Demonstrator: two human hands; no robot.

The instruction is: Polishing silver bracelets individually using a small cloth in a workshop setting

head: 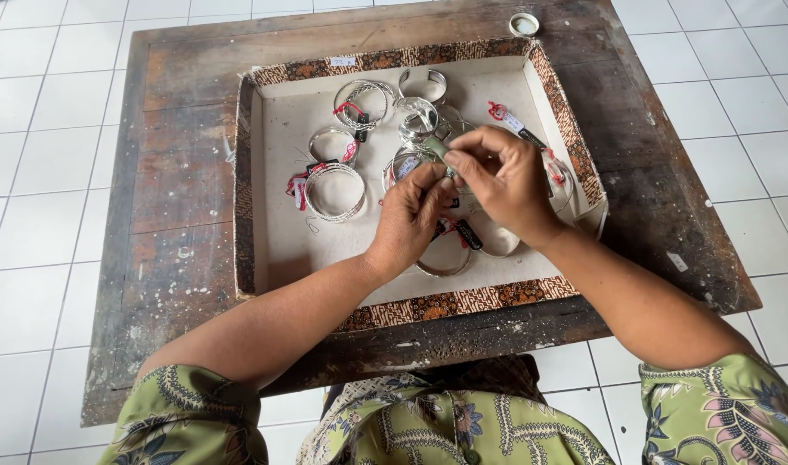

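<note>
My left hand (pixel 411 220) and my right hand (pixel 506 181) meet over the middle of a shallow white tray (pixel 278 207) with a brown patterned rim. Between the fingertips of both hands sits a small silver piece with a pale tag (pixel 437 148). Several silver bangles lie in the tray: a twisted one with a red string (pixel 364 102), a wide one (pixel 334 192) at the left, a plain cuff (pixel 423 84) at the back. More bangles lie partly hidden under my hands.
The tray rests on a dark, worn wooden table (pixel 179 172) standing on a white tiled floor (pixel 41 129). A small round white lid (pixel 524 23) lies at the table's far edge. Loose tags with red strings (pixel 502 113) lie in the tray.
</note>
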